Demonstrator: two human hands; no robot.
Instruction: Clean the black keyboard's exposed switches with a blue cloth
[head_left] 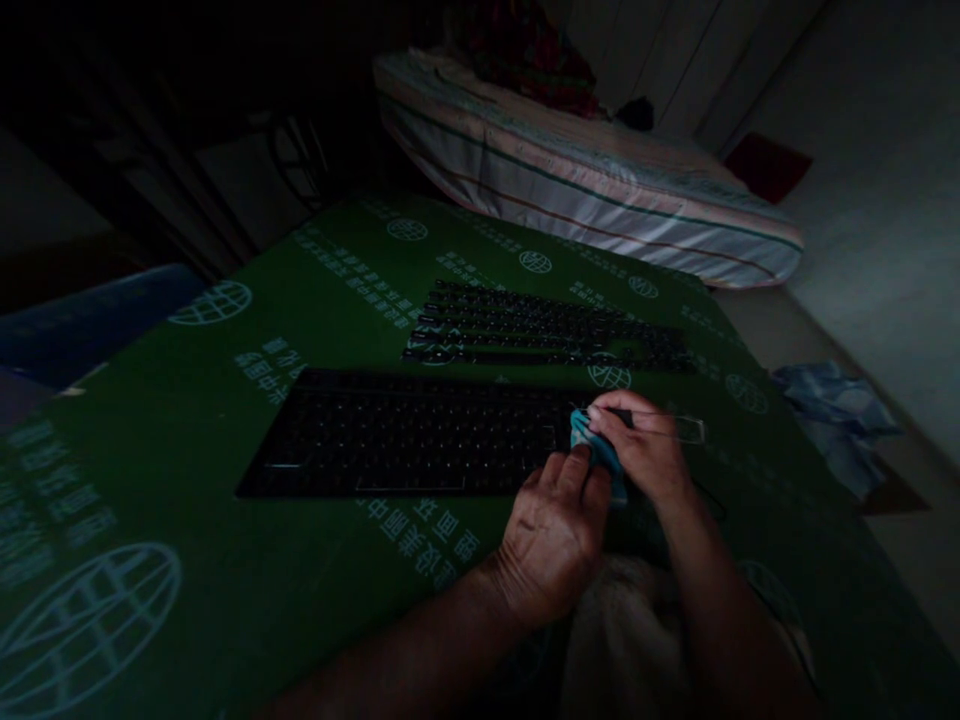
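A black keyboard [420, 435] lies flat before me, its keycaps off and small pale dots showing across the bare key field. Over its right end, my left hand [555, 520] pinches a blue cloth [598, 448] from the near side. My right hand [641, 435] is closed around what looks like a wire keycap puller [690, 430]; its thin wire loop sticks out to the right. The right fingertips touch the top of the cloth. The puller's other end is partly hidden by fingers and cloth.
Loose black keycaps [510, 318] lie in rows behind the keyboard on the printed green table cover [330, 620]. A striped mattress [600, 190] stands beyond the table. At the right, a crumpled bluish bag [836, 410] is on the floor. The room is dim.
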